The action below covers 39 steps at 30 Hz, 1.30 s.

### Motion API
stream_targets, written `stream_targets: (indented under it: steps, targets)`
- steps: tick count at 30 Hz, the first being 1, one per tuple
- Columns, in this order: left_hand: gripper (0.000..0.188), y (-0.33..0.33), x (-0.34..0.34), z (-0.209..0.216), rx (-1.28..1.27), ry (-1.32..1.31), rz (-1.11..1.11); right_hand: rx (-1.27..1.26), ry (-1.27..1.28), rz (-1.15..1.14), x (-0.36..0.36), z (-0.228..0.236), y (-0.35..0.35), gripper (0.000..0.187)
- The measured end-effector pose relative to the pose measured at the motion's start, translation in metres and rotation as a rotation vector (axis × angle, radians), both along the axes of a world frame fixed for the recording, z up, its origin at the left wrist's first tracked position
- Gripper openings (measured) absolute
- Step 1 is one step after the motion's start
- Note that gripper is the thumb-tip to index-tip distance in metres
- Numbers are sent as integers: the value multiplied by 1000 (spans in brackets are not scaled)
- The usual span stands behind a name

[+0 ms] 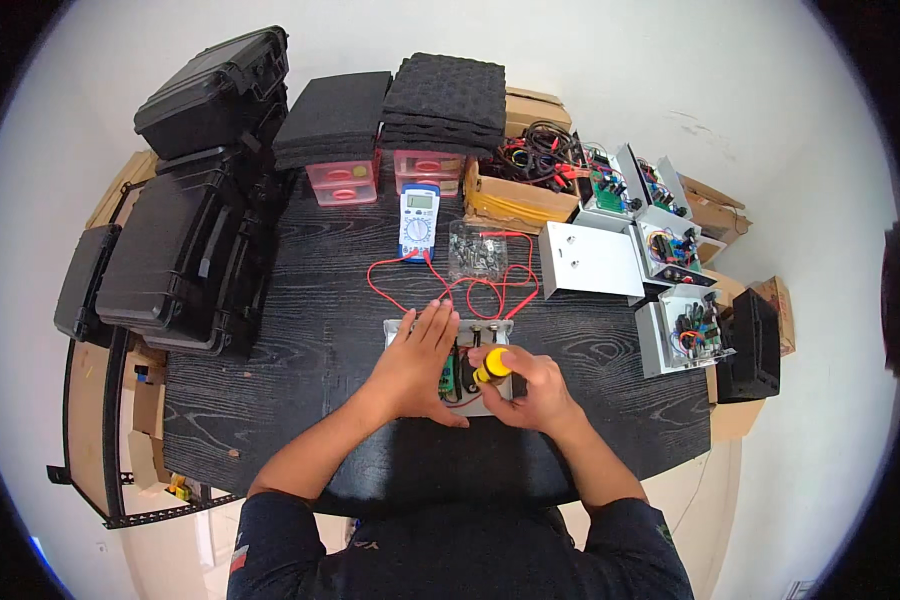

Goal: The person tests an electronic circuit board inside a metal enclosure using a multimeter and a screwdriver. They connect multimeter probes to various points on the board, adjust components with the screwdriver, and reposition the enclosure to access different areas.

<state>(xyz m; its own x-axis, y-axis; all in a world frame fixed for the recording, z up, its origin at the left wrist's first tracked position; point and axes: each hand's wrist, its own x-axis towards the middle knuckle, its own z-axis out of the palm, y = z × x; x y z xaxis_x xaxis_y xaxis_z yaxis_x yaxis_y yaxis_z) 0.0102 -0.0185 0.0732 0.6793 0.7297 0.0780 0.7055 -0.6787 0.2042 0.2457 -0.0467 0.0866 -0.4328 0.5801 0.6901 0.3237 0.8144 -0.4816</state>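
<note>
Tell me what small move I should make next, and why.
Perhaps check the yellow screwdriver is seated before turning it: your right hand grips it over the open box, but its tip is hidden; your left hand lies across the box's left side.

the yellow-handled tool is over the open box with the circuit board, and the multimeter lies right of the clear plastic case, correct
Not quite: the head view shows the multimeter left of the clear plastic case. The yellow-handled tool is over the open box with the circuit board.
</note>
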Motion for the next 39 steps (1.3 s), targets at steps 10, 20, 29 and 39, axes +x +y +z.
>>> stream_targets:
  steps: [10, 20, 29, 39]
  targets:
    - [153, -1, 3, 9, -21, 70, 10, 40, -62, 24, 5, -2, -3, 91]
    - [152, -1, 4, 15, -34, 64, -5, -389, 174, -128, 6, 7, -12, 77]
    - [152, 0, 2, 13, -79, 9, 5, -289, 1, -620, 40, -12, 66, 52]
    - [152, 0, 2, 12, -40, 35, -17, -258, -264, -703, 42, -67, 105, 23]
